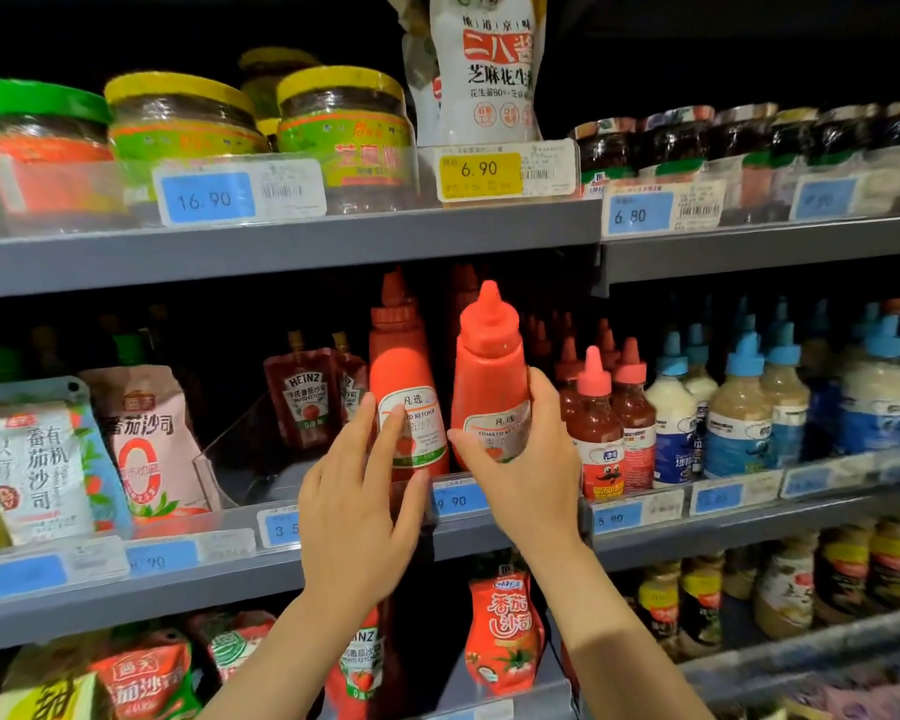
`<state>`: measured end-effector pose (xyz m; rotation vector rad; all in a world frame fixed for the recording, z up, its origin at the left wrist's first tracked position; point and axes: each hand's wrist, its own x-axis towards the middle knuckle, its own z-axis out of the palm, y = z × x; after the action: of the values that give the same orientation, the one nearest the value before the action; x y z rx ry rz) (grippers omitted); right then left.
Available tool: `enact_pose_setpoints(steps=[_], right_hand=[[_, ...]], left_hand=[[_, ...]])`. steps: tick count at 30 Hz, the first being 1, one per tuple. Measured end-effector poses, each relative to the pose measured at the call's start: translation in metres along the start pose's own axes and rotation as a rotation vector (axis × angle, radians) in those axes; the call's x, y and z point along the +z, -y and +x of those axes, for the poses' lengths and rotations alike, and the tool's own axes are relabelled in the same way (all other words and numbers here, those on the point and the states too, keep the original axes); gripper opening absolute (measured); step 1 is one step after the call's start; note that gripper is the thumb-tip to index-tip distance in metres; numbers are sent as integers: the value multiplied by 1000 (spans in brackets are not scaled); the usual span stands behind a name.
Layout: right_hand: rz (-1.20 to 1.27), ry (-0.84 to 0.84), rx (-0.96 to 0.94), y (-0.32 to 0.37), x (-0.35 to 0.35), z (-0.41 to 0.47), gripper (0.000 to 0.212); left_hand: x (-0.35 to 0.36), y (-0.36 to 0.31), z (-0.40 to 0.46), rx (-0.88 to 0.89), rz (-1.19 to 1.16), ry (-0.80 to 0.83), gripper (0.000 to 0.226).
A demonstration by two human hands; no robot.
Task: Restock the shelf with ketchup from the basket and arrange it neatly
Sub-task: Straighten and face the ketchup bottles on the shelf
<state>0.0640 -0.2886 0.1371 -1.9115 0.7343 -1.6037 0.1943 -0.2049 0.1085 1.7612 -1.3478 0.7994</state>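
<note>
Two red squeeze bottles of ketchup with white labels stand at the front of the middle shelf (510, 537). My right hand (523, 459) grips the right bottle (489, 366) around its lower body, thumb on the label, fingers wrapped behind. The bottle is upright, at or just above the shelf edge. My left hand (359, 496) has straight fingers touching the label of the left bottle (404, 366), which stands on the shelf. More red bottles stand in the dark behind them. The basket is out of view.
Heinz ketchup pouches (302, 397) sit left of the bottles behind a clear divider (214, 454). Chili sauce bottles (601, 423) and blue-capped dressing bottles (739, 407) stand close on the right. Jars fill the upper shelf, pouches the lower one.
</note>
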Motion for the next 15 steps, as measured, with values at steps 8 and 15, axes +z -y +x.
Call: enact_pose_setpoints(steps=[8,15], right_hand=[[-106,-139,-483,45,-12,-7,78],[105,485,-175,55,-20,-34,80]], left_hand=[[-51,-46,8,-42,-874,-140,57],[-72,-39,-3,-334,-994,-191,59]])
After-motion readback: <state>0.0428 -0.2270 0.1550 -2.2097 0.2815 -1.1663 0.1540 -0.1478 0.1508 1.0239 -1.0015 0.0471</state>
